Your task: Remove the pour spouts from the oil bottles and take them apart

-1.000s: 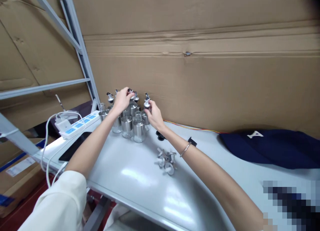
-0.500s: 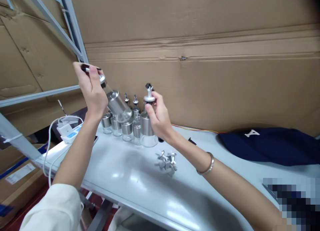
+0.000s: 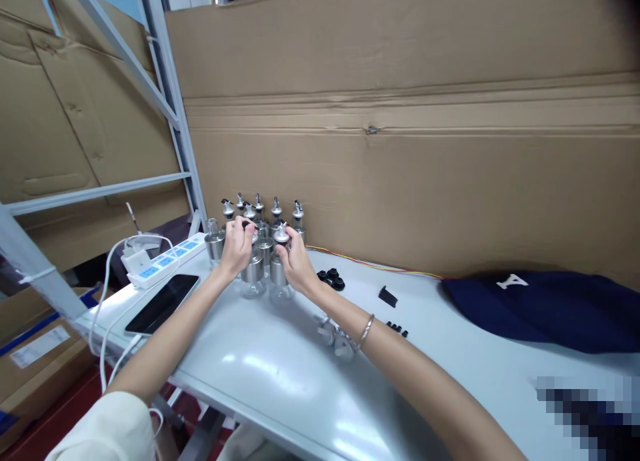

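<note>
My left hand is closed around the pourer top of a glass oil bottle with a brushed-metal band. That bottle is upright at the front of a cluster of similar bottles. Just to its right, my right hand grips the neck and silver pourer of a second oil bottle, also upright. Behind them stand several bottles with silver-and-black pourers, such as the one with the pourer. An open-necked bottle is left of my left hand. Loose silver pourer parts lie under my right forearm.
Black stoppers, a black clip-like piece and small black caps lie right of the bottles. A phone and a power strip are at left. A navy cap rests at right, before a cardboard wall.
The left bottle has come down from a raised, tilted position to upright beside the other one. Both hands are lower and closer together. The view has shifted, showing the phone and more black parts.
</note>
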Motion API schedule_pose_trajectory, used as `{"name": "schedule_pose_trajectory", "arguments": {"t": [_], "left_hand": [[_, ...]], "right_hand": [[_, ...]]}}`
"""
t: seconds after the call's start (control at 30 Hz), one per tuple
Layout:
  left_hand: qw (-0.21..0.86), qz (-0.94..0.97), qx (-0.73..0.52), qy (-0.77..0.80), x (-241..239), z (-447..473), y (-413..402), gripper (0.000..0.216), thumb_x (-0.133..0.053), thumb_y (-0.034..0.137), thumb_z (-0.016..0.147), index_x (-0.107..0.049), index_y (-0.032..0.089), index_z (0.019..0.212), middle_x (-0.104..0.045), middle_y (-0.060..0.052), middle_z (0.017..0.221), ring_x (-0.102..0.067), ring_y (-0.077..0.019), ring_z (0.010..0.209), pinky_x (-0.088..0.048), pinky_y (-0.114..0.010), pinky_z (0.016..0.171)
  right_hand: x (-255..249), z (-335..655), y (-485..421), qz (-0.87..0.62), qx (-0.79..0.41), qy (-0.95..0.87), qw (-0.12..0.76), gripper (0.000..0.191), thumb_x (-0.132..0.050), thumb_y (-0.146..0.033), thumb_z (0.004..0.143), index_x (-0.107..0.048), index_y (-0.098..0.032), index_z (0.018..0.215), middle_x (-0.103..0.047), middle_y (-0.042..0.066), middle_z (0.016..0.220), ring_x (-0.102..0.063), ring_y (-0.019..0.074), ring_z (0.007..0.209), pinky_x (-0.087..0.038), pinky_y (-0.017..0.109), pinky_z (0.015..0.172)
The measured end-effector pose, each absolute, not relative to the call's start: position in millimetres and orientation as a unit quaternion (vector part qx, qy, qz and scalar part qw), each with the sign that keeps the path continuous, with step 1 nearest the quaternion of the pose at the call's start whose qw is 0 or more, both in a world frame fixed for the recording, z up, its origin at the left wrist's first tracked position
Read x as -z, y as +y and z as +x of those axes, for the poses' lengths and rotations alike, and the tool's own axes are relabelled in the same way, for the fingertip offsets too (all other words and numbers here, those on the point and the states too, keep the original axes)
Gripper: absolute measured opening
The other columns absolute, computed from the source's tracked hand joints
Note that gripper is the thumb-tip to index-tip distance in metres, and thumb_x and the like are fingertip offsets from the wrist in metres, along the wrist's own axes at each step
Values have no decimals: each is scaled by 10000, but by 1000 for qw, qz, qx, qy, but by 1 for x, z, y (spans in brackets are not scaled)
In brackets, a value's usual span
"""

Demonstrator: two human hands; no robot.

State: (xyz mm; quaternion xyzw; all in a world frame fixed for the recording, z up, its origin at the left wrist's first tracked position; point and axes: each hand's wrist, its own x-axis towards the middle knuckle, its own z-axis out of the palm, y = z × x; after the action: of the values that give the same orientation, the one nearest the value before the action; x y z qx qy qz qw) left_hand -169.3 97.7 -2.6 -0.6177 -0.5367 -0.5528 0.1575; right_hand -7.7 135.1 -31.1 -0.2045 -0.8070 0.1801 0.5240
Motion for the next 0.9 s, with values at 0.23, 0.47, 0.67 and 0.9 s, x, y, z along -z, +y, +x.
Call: {"name": "schedule_pose_trajectory", "arguments": {"t": [0.23, 0.47, 0.67, 0.9], "left_hand": [[195, -617, 537, -541, 11, -163, 123, 472, -185, 525, 933, -505, 195, 828, -604, -74, 772, -524, -212, 776, -380, -385, 826], [240, -628, 507, -540, 0, -175, 117, 432, -223, 510, 925, -499, 177, 934, -577, -99, 948, -514, -228, 920, -387, -388, 841], [136, -483, 604, -619, -45, -245, 128, 282, -533, 231, 760, -459, 164, 1023, -530, -92, 1067, -515, -196, 1016, -381, -337, 945], [-94, -504, 467, -721, -57, -290, 163, 243, -710, 218, 504, -580, 143, 695, -619, -36, 706, -597, -231, 781, -458, -336, 761]], "right_hand": [[42, -9, 149, -246, -149, -817, 501, 394, -337, -335, 919, -352, -134, 1258, -503, 166, 1203, -472, 254, 1147, -383, 437, 998], [25, 5, 142, -240, -125, -795, 543, 392, -471, -403, 854, -394, -164, 1155, -503, 138, 1126, -483, 240, 1073, -402, 430, 963], [-43, -14, 140, -267, -58, -785, 555, 288, -461, -265, 847, -444, -142, 1107, -511, 143, 1121, -476, 229, 1074, -409, 381, 935], [-106, -83, 172, -372, -65, -903, 205, 302, -545, -107, 781, -577, -138, 1079, -616, 147, 1153, -574, 246, 1074, -455, 345, 885]]}}
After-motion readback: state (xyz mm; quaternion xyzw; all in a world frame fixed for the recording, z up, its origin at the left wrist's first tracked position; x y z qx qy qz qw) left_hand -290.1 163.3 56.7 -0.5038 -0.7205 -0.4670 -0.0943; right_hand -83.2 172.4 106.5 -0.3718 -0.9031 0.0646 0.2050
